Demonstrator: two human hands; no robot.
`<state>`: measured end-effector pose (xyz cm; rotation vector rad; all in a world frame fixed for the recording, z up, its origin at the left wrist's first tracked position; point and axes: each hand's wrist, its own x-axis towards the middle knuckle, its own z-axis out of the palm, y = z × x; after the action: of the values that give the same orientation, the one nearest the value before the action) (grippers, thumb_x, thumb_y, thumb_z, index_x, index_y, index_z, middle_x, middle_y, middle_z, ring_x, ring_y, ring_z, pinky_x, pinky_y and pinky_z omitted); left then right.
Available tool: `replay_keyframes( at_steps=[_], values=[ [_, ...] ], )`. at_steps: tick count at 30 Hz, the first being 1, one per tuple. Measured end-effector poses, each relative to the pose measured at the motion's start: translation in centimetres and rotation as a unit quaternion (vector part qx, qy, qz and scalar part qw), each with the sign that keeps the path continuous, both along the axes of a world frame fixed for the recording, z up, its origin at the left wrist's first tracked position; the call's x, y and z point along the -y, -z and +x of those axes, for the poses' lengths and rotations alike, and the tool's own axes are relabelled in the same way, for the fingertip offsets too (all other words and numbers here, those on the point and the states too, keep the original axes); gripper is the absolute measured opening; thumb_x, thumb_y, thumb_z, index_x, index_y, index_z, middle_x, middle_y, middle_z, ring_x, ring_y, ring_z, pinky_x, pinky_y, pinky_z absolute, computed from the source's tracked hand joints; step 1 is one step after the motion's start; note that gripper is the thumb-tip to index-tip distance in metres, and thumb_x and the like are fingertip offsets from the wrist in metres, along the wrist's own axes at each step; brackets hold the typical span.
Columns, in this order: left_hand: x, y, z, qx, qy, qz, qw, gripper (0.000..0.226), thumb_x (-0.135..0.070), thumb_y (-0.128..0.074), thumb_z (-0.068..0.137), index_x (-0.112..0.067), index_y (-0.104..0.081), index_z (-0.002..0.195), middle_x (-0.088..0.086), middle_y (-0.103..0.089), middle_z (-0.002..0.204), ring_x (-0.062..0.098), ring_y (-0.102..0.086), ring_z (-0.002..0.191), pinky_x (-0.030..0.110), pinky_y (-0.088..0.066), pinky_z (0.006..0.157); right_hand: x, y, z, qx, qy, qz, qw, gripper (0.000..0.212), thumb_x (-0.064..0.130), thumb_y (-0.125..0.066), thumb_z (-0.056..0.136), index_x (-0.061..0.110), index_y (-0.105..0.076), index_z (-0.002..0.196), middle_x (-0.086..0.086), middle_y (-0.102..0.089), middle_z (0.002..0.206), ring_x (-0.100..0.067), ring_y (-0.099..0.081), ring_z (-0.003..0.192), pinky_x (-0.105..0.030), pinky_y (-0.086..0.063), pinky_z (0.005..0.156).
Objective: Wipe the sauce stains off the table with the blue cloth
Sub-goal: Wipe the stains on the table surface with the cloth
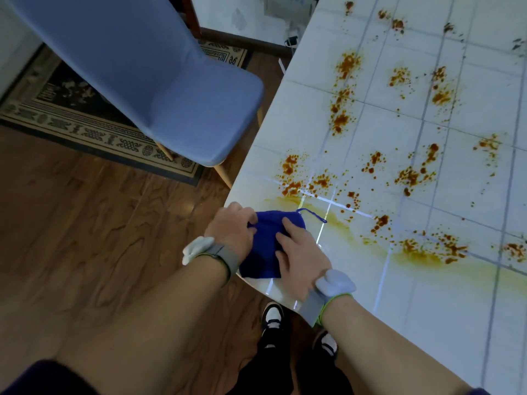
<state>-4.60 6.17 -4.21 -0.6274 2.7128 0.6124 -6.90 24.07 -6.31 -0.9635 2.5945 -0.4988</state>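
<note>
Blue cloth sits bunched at the counter's near-left corner. Left hand pinches its 9 o'clock edge; right hand presses flat on top, fingers straight. Nearest sauce stains lie just beyond at 12–1 o'clock, closer to the right hand.

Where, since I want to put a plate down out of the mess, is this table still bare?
The near right stretch of the table, bordered by the right hand and the yellow smear, is bare. Beyond the smear, sauce stains crowd everything; the blue cloth covers the rounded corner.
</note>
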Motion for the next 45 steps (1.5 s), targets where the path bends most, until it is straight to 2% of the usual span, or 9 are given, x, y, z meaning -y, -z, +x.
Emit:
replay_keyframes(
  at_steps=[4,8,13,18,26,32,35,39,45],
  values=[
    [-2.5,-0.3,1.2,0.071,-0.019,0.119,0.99,0.04,-0.022,-0.068,0.085,-0.029,-0.048,0.119,-0.002,-0.06,0.106,0.023,-0.059,0.1,0.04,-0.051,0.089,0.0,-1.6,-2.4,0.108,0.026,0.014,0.994,0.042,0.023,-0.048,0.093,0.023,-0.045,0.135,-0.002,-0.047,0.129,-0.026,-0.053,0.111,-0.033,-0.045,0.088],
    [-2.7,-1.6,0.5,0.07,0.072,0.082,0.992,0.026,-0.019,-0.06,0.088,-0.023,-0.061,0.114,0.001,-0.053,0.111,0.023,-0.051,0.106,0.036,-0.045,0.091,-1.4,-1.9,-4.6,0.156,0.009,0.088,0.984,0.054,0.026,-0.053,0.091,0.025,-0.033,0.141,-0.006,-0.033,0.129,-0.031,-0.057,0.095,-0.036,-0.049,0.079],
    [-3.2,-5.0,-1.4,0.008,0.074,0.116,0.99,0.026,-0.005,-0.06,0.079,-0.027,-0.059,0.093,-0.009,-0.052,0.102,0.015,-0.048,0.096,0.033,-0.047,0.082,-3.2,-2.2,-7.6,0.128,-0.032,0.046,0.99,0.016,0.041,-0.058,0.082,0.027,-0.052,0.084,0.002,-0.037,0.101,-0.022,-0.053,0.076,-0.035,-0.049,0.072],
    [-2.3,-6.7,-3.9,-0.036,0.007,0.079,0.996,0.027,-0.006,-0.062,0.077,-0.03,-0.056,0.089,-0.012,-0.055,0.089,0.01,-0.054,0.083,0.029,-0.05,0.071,-3.2,-4.9,-10.2,0.14,0.093,-0.069,0.983,0.012,0.029,-0.066,0.079,0.028,-0.054,0.077,0.007,-0.057,0.08,-0.017,-0.055,0.073,-0.029,-0.043,0.063],
    [-1.3,-7.0,-5.3,-0.217,0.095,-0.029,0.971,0.024,-0.008,-0.069,0.072,-0.022,-0.059,0.088,-0.005,-0.054,0.087,0.015,-0.05,0.078,0.03,-0.047,0.066,-2.2,-6.0,-11.1,-0.05,0.087,-0.149,0.984,0.018,0.017,-0.065,0.068,0.025,-0.054,0.081,0.008,-0.05,0.084,-0.018,-0.049,0.077,-0.031,-0.041,0.058],
    [-1.9,-1.7,-1.0,-0.015,0.216,-0.044,0.975,0.033,-0.003,-0.063,0.082,-0.022,-0.068,0.108,-0.003,-0.058,0.112,0.023,-0.053,0.101,0.036,-0.049,0.08,-5.0,-1.2,-5.8,0.058,0.11,-0.038,0.991,0.035,0.03,-0.065,0.079,0.029,-0.062,0.114,0.007,-0.056,0.107,-0.02,-0.057,0.096,-0.033,-0.051,0.073],
    [-3.0,-1.2,-1.9,-0.074,0.172,-0.038,0.982,0.024,-0.008,-0.066,0.084,-0.015,-0.07,0.107,0.007,-0.06,0.117,0.032,-0.058,0.101,0.041,-0.054,0.074,-5.8,-1.3,-3.7,0.09,0.152,-0.06,0.982,0.025,0.026,-0.062,0.085,0.025,-0.066,0.11,0.006,-0.055,0.105,-0.018,-0.058,0.096,-0.027,-0.047,0.078],
    [-7.1,-0.7,-4.1,0.082,0.168,-0.089,0.978,0.056,-0.044,-0.043,0.099,-0.031,-0.026,0.151,0.008,-0.014,0.161,0.036,-0.021,0.141,0.045,-0.029,0.112,-6.7,-1.9,-1.6,0.101,0.185,-0.028,0.977,0.023,0.032,-0.057,0.086,0.029,-0.064,0.107,0.01,-0.053,0.107,-0.015,-0.053,0.1,-0.028,-0.047,0.077],
    [-5.9,1.0,-5.5,0.113,0.191,-0.124,0.967,0.064,-0.055,-0.033,0.1,-0.042,-0.001,0.153,0.005,0.009,0.163,0.04,-0.001,0.145,0.048,-0.011,0.118,-6.7,-2.3,-2.0,-0.034,0.082,0.053,0.995,0.025,0.024,-0.075,0.062,0.018,-0.067,0.084,-0.007,-0.061,0.103,-0.029,-0.059,0.092,-0.031,-0.054,0.072]
  ],
)
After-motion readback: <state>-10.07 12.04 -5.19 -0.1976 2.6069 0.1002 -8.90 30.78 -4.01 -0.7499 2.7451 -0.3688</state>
